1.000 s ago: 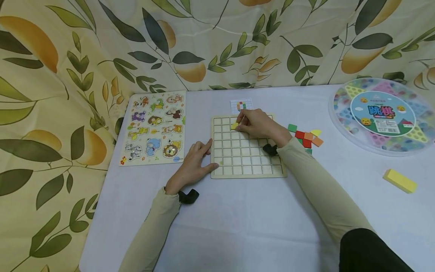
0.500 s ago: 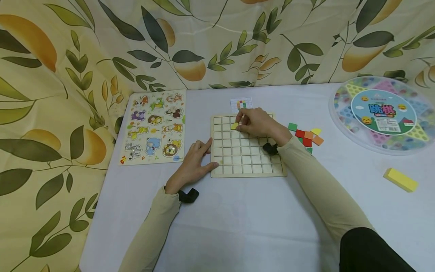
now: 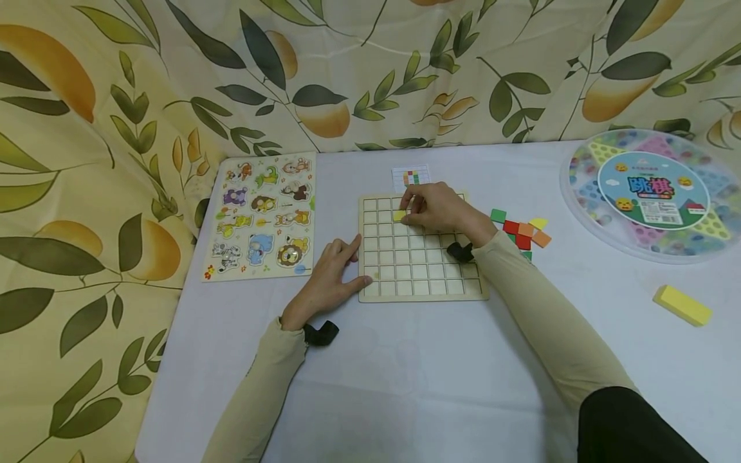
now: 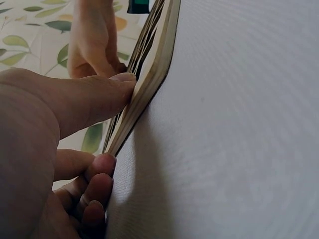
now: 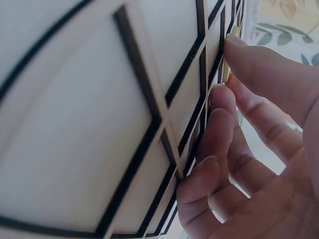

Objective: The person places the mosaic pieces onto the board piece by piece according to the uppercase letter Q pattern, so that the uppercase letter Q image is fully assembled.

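Observation:
A wooden grid board (image 3: 410,271) lies on the table in front of me. My left hand (image 3: 329,278) stays at its left side, with the thumb (image 4: 99,97) on the frame near the front corner and the fingertips (image 4: 103,164) against the side edge. Over the board's far rows, my right hand (image 3: 437,209) pinches a small yellow square tile (image 3: 399,215) between thumb and index finger, in the second row from the far edge. The right wrist view shows the tile (image 5: 227,69) edge-on at the grid, its other fingers curled close to the board.
A small pattern card (image 3: 411,175) lies behind the board. Loose red, green, orange and yellow tiles (image 3: 523,243) are piled to its right. Farther right are a round game box (image 3: 652,193) and a yellow block (image 3: 683,306). An animal puzzle board (image 3: 263,218) lies at left.
The yellow tile has turned slightly and now sits squarer to the grid lines. Both hands keep nearly the same places.

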The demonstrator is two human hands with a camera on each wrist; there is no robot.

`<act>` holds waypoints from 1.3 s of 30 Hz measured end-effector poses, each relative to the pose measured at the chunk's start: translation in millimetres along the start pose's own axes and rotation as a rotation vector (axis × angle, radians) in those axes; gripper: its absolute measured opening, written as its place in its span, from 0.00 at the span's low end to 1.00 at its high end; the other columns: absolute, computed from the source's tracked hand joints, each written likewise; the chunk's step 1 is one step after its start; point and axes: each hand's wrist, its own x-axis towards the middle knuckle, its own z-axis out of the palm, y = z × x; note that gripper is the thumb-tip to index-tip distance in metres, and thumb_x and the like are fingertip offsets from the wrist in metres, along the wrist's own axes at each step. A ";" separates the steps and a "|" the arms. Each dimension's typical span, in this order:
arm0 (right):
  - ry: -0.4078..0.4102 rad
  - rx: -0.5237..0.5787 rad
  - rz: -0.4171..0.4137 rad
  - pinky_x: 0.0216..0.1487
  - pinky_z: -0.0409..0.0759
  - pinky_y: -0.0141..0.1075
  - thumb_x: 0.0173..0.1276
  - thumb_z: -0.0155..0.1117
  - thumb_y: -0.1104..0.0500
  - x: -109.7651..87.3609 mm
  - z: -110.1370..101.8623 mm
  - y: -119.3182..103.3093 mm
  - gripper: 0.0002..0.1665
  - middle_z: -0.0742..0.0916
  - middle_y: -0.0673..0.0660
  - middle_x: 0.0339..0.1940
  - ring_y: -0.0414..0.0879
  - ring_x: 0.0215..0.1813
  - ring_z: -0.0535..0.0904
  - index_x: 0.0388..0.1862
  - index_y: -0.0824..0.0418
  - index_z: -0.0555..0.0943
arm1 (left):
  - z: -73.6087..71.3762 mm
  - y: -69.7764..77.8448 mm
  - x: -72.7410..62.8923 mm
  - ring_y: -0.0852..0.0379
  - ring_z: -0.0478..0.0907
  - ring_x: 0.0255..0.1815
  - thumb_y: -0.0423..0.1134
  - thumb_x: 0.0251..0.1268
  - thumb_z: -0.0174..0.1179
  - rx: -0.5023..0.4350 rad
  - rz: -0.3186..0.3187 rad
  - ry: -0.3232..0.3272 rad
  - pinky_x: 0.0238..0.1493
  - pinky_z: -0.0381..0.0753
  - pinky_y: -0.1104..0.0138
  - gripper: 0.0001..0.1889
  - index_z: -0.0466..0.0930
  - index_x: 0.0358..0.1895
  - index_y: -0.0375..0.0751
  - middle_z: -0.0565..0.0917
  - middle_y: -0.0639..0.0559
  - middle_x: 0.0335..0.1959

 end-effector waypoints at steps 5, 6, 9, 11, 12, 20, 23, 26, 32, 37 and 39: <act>0.007 0.015 0.003 0.45 0.77 0.43 0.70 0.76 0.57 -1.8 -1.6 -0.8 0.12 0.89 0.57 0.36 0.50 0.38 0.82 0.48 0.59 0.85 | -0.5 1.2 -0.1 0.52 0.64 0.50 0.42 0.70 0.72 0.003 0.006 0.000 0.53 0.65 0.62 0.47 0.55 0.85 0.36 0.72 0.45 0.50; 0.009 0.018 0.003 0.45 0.77 0.43 0.70 0.76 0.57 -2.1 -1.8 -1.0 0.12 0.89 0.57 0.36 0.50 0.38 0.82 0.48 0.59 0.85 | -0.7 1.5 -0.2 0.52 0.64 0.50 0.42 0.70 0.72 0.002 0.008 0.001 0.53 0.65 0.62 0.47 0.55 0.85 0.36 0.72 0.45 0.50; 0.006 0.023 0.011 0.46 0.77 0.43 0.71 0.76 0.57 -3.2 -2.3 -1.1 0.13 0.88 0.57 0.36 0.50 0.38 0.82 0.50 0.60 0.85 | -1.1 2.2 0.0 0.52 0.64 0.50 0.42 0.70 0.72 0.002 0.013 0.001 0.52 0.65 0.62 0.47 0.55 0.85 0.36 0.72 0.45 0.49; 0.004 0.024 0.016 0.46 0.76 0.43 0.71 0.76 0.57 -4.1 -2.5 -0.8 0.15 0.87 0.57 0.36 0.50 0.39 0.81 0.52 0.60 0.84 | -1.3 2.8 0.1 0.52 0.64 0.50 0.42 0.69 0.72 -0.001 0.014 -0.001 0.53 0.65 0.62 0.47 0.55 0.85 0.36 0.72 0.45 0.50; 0.004 0.025 0.017 0.46 0.76 0.43 0.71 0.75 0.57 -4.6 -2.5 -0.5 0.15 0.87 0.57 0.36 0.50 0.39 0.81 0.52 0.60 0.83 | -1.3 3.2 0.3 0.52 0.64 0.50 0.42 0.69 0.73 -0.003 0.014 -0.003 0.53 0.65 0.62 0.47 0.55 0.85 0.36 0.72 0.45 0.50; -0.007 0.068 0.011 0.48 0.76 0.43 0.73 0.74 0.56 -12.9 -10.0 5.0 0.16 0.88 0.57 0.39 0.50 0.40 0.81 0.55 0.59 0.82 | 0.9 5.3 0.7 0.52 0.64 0.51 0.41 0.70 0.72 -0.002 0.015 -0.016 0.54 0.66 0.62 0.47 0.54 0.85 0.38 0.72 0.46 0.50; 0.015 0.083 0.017 0.50 0.77 0.43 0.74 0.73 0.57 -20.8 -18.3 10.4 0.13 0.90 0.58 0.41 0.50 0.41 0.83 0.54 0.59 0.83 | 1.0 5.4 -1.1 0.52 0.65 0.51 0.40 0.70 0.72 0.001 0.017 -0.027 0.55 0.66 0.61 0.47 0.54 0.85 0.38 0.73 0.45 0.51; 0.052 0.075 0.029 0.49 0.78 0.42 0.75 0.70 0.61 -32.8 -29.0 18.3 0.10 0.90 0.59 0.41 0.51 0.43 0.84 0.52 0.61 0.85 | 0.7 4.1 -3.5 0.51 0.65 0.52 0.38 0.70 0.71 0.003 0.024 -0.036 0.57 0.67 0.59 0.47 0.54 0.85 0.38 0.74 0.45 0.52; 0.118 0.025 0.080 0.46 0.77 0.33 0.72 0.73 0.61 -67.6 -56.2 36.9 0.10 0.90 0.58 0.40 0.49 0.43 0.83 0.49 0.62 0.87 | -1.5 2.2 -5.8 0.51 0.65 0.53 0.38 0.70 0.71 0.001 0.033 -0.056 0.60 0.66 0.57 0.47 0.52 0.86 0.38 0.74 0.44 0.54; 0.127 -0.011 0.177 0.44 0.76 0.29 0.71 0.74 0.57 -97.3 -76.4 55.5 0.13 0.90 0.58 0.41 0.48 0.43 0.83 0.51 0.62 0.88 | -4.5 2.4 -5.7 0.50 0.65 0.52 0.37 0.70 0.71 0.008 0.034 -0.060 0.60 0.66 0.57 0.47 0.52 0.86 0.38 0.73 0.44 0.54; 0.108 -0.027 0.235 0.45 0.76 0.30 0.72 0.74 0.55 -107.4 -82.8 64.1 0.16 0.90 0.59 0.43 0.50 0.45 0.83 0.52 0.63 0.87 | -4.4 2.9 -5.2 0.50 0.65 0.53 0.37 0.70 0.71 0.006 0.034 -0.058 0.61 0.66 0.57 0.48 0.52 0.86 0.38 0.73 0.44 0.53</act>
